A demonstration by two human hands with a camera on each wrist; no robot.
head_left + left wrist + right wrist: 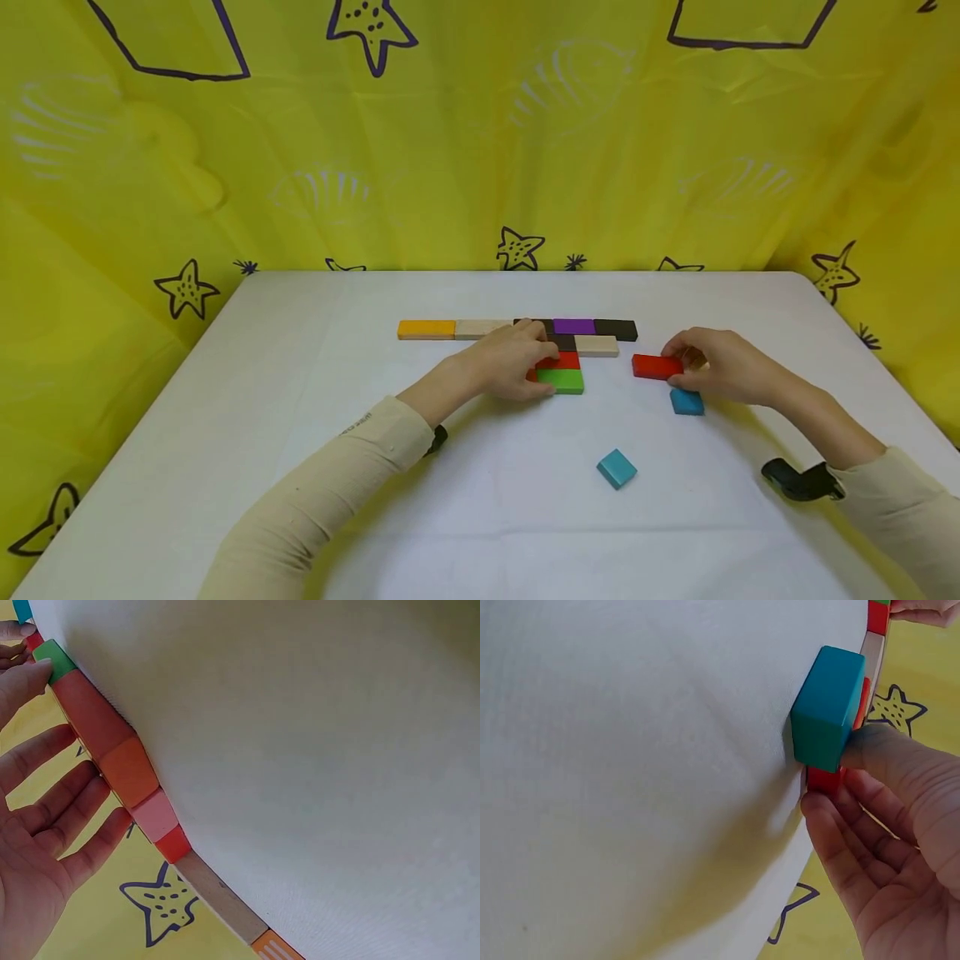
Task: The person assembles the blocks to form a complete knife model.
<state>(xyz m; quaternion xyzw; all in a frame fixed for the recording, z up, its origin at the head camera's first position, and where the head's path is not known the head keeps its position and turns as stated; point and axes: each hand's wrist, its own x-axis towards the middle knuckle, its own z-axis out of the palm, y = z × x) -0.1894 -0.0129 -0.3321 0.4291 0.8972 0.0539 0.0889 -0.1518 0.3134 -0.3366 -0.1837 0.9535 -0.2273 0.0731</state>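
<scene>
My left hand lies over part of a flat arrangement of coloured blocks, its thumb touching the green block. The fingers reach across the red block behind it, and the hand hides blocks underneath. In the left wrist view the left hand has its fingers spread along the block edges. To the right, my right hand pinches the right end of a separate red block on the table. A blue block lies just below that thumb; the right wrist view shows this blue block in front of the red one.
Another blue block lies nearer the front. The back row holds an orange block, a purple block and dark and pale wooden ones. A white cloth covers the table; a yellow patterned curtain hangs behind it.
</scene>
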